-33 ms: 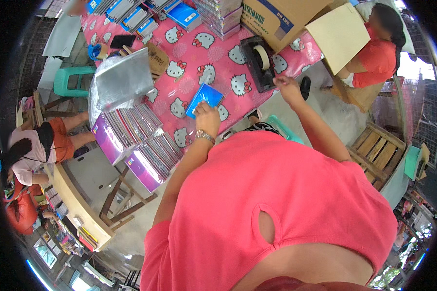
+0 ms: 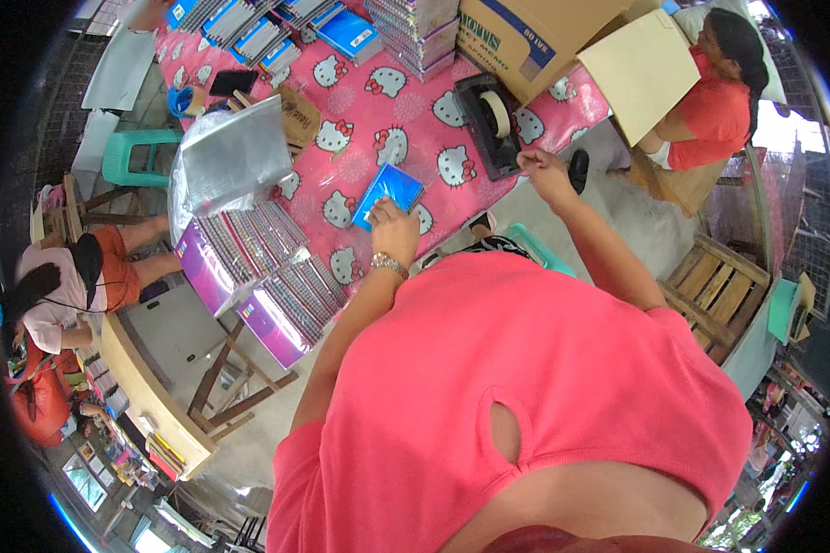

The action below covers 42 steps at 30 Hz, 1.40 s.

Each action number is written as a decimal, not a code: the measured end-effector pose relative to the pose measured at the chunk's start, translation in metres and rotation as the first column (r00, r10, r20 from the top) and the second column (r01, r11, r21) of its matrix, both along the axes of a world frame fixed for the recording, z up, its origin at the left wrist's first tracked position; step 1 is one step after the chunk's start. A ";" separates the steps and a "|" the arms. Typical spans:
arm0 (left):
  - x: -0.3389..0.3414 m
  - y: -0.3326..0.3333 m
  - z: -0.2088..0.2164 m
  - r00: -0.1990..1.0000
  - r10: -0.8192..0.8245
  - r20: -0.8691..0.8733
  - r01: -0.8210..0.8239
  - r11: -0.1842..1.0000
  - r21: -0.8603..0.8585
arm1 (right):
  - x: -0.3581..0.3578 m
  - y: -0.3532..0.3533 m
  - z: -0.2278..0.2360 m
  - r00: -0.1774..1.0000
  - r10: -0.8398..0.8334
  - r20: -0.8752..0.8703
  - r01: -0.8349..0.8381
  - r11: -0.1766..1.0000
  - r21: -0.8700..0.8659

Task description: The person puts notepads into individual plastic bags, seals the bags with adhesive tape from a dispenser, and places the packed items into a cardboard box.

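Hardly anything had moved since the earlier frame: both hands kept nearly the same places, with at most a slight shift in view. At the left of the pink surface (image 2: 415, 109), clear sheets (image 2: 235, 155) lay just beyond purple notebooks (image 2: 260, 230), which were packed in rows with their spirals up. To their right, the left hand (image 2: 394, 228) rested on the near end of the blue notebook (image 2: 391, 190), its fingers bent and close together; whether they gripped the cover or only pressed on it, I could not tell. The blue notebook lay flat and askew near the surface's near edge. Farther right, the dispenser (image 2: 485, 135) stood with its tape roll (image 2: 498, 114) in place, and a carton (image 2: 530, 46) stood beyond it. The right hand (image 2: 546, 173) was just beside the dispenser's near end, fingers curled and tips drawn together; any tape between them was too fine to make out. By my judgement, the step in hand was drawing tape while steadying the blue notebook. The next move called for a clean pull from the right hand and a still left hand.
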<state>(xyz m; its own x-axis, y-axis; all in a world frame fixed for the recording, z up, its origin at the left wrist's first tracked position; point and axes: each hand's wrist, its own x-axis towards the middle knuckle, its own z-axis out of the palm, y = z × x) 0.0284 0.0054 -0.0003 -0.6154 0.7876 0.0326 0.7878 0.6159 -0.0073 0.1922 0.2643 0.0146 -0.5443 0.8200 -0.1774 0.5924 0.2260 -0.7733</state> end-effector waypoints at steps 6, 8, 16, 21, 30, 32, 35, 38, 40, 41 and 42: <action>-0.007 -0.014 0.001 0.989 -0.053 0.140 0.070 0.990 -0.122 | -0.003 0.005 0.005 0.955 -0.220 -0.201 0.015 0.707 -0.707; -0.010 -0.018 0.001 0.991 -0.072 0.113 0.081 0.994 -0.078 | 0.000 0.000 0.002 0.938 -0.275 -0.211 0.028 0.667 -0.745; -0.013 -0.037 0.003 0.988 -0.066 0.141 0.052 0.994 0.100 | 0.043 -0.040 -0.024 0.864 -0.456 -0.214 -0.058 0.332 -0.942; -0.013 -0.036 0.005 0.990 -0.046 0.132 0.020 0.980 0.196 | -0.038 -0.068 -0.034 0.914 0.287 -0.289 -0.303 0.005 -0.953; -0.002 -0.040 0.004 0.991 0.048 0.123 -0.080 0.961 0.265 | -0.205 -0.106 -0.004 0.087 0.970 0.228 -0.996 0.093 -0.015; 0.000 -0.041 0.002 0.988 0.063 0.138 -0.107 0.934 0.340 | -0.209 -0.111 -0.008 0.077 0.970 0.230 -0.992 0.098 -0.081; 0.004 -0.043 -0.002 0.982 0.101 0.161 -0.152 0.925 0.348 | -0.207 -0.117 -0.006 0.057 0.930 0.363 -0.998 0.063 -0.004; 0.004 -0.041 0.001 0.968 0.114 0.224 -0.177 0.943 0.282 | -0.203 -0.117 -0.010 0.136 0.889 0.438 -0.990 0.139 0.025; 0.002 -0.051 0.002 0.983 0.063 0.174 -0.109 0.956 0.273 | -0.193 -0.112 -0.009 0.221 0.912 0.345 -0.972 0.178 0.153; 0.002 -0.056 0.002 0.992 0.007 0.126 -0.041 0.964 0.262 | -0.186 -0.108 -0.008 0.225 0.912 0.343 -0.971 0.182 0.155; 0.004 -0.059 0.006 0.992 0.000 0.126 -0.033 0.964 0.262 | -0.177 -0.102 -0.004 0.387 0.867 0.315 -0.918 0.329 0.224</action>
<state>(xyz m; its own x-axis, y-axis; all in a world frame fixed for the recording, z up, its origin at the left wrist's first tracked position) 0.0325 -0.0539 0.0058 -0.6407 0.7508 0.1606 0.7620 0.5959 0.2536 0.0148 0.1627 0.0108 -0.9791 -0.1355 -0.1514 -0.0478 0.8778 -0.4765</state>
